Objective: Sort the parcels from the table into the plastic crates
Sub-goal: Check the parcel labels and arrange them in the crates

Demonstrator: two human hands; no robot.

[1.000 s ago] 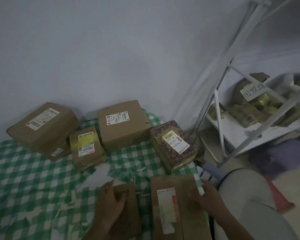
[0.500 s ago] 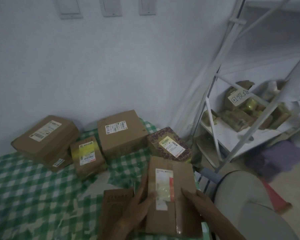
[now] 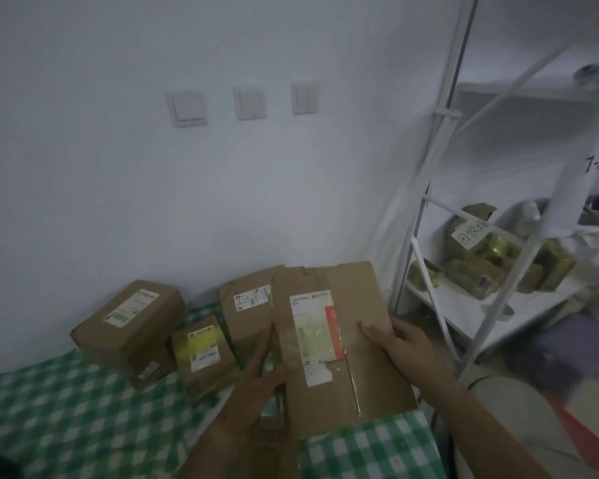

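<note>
Plainly flat, taped cardboard parcel (image 3: 343,340) between hands (image 3: 325,361).

Your one head camera looks forward and down, close over table (image 3: 66,409), wall (image 3: 153,184) behind.

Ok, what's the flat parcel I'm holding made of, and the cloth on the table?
The flat parcel looks like matte brown cardboard, with a paper label under glossy clear tape that catches the light. The tablecloth seems thin plastic or oilcloth, green checked, though the blur leaves that open.
</note>
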